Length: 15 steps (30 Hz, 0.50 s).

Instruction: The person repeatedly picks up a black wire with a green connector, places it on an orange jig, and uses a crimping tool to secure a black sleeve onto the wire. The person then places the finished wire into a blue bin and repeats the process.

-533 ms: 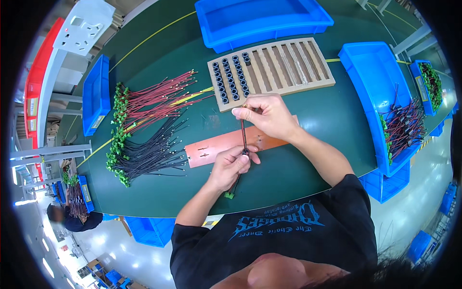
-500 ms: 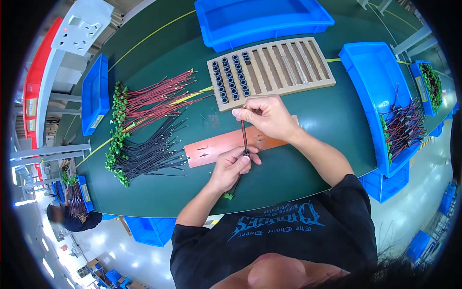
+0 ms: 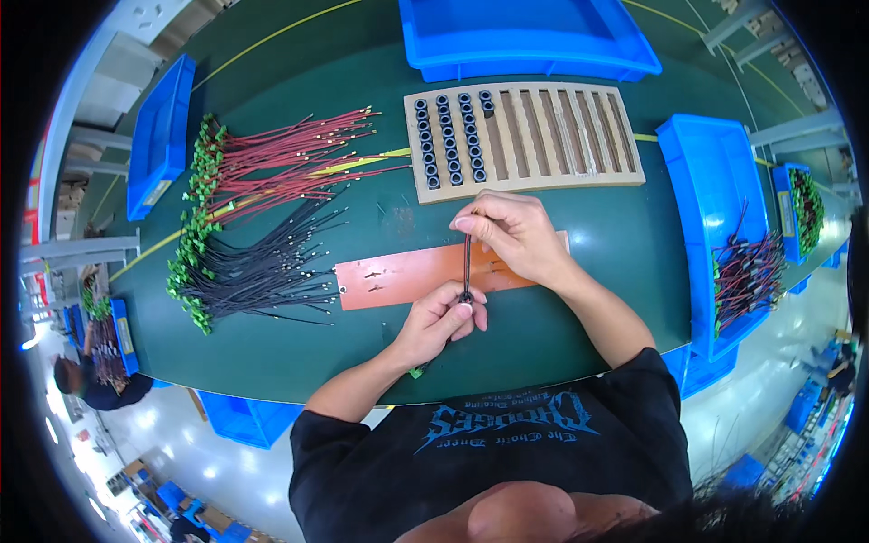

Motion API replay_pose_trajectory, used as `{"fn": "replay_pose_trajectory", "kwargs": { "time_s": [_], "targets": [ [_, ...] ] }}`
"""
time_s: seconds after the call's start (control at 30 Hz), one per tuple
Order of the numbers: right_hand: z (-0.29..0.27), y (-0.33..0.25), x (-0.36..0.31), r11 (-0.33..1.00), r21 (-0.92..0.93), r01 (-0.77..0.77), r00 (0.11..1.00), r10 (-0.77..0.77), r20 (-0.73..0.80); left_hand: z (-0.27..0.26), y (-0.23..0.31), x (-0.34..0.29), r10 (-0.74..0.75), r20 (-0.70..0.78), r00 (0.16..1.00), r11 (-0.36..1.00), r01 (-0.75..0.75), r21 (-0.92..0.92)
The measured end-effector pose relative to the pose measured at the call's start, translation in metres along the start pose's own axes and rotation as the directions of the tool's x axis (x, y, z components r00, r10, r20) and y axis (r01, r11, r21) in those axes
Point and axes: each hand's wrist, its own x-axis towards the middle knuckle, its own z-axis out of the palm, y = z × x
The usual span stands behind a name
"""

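My left hand is closed, thumb and fingers pinching a small black ring-shaped core over the orange board's near edge. A thin dark red and black wire rises from the core to my right hand, whose thumb and forefinger are pinched on its upper end. Below my left hand a bit of green connector shows. Underneath both hands lies the flat orange board with small slots. Beyond them stands a wooden rack, its left columns filled with black cores.
At left lie bundles of red wires and black wires with green connectors. Blue bins stand at the back, left and right; the right one holds wired cores. Another person works far left.
The whole view has shifted a little with my head. My right hand is slightly closer to my left, both still on the wire and core; less of the green connector shows.
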Motion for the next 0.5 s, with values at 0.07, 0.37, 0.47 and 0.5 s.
{"fn": "replay_pose_trajectory", "kwargs": {
  "time_s": [0.07, 0.37, 0.47, 0.5],
  "targets": [
    [-0.001, -0.003, 0.000, 1.000, 0.031, -0.001, 0.998, 0.000, 0.055, 0.003, -0.002, -0.001, 0.047, 0.032, 0.998, 0.998, -0.046, -0.034],
    [-0.006, -0.017, -0.003, 0.883, 0.351, -0.311, 0.941, 0.235, 0.242, 0.002, 0.009, 0.002, -0.015, 0.058, 0.998, 1.000, 0.014, 0.018],
    [-0.009, -0.020, 0.000, 0.840, 0.410, -0.354, 0.924, 0.248, 0.290, 0.005, 0.011, 0.001, -0.019, 0.058, 0.998, 0.998, 0.015, 0.065],
    [-0.007, -0.022, 0.000, 0.814, 0.445, -0.372, 0.922, 0.267, 0.282, 0.006, 0.012, 0.001, -0.023, 0.051, 0.998, 0.998, 0.020, 0.061]
  ]
}}
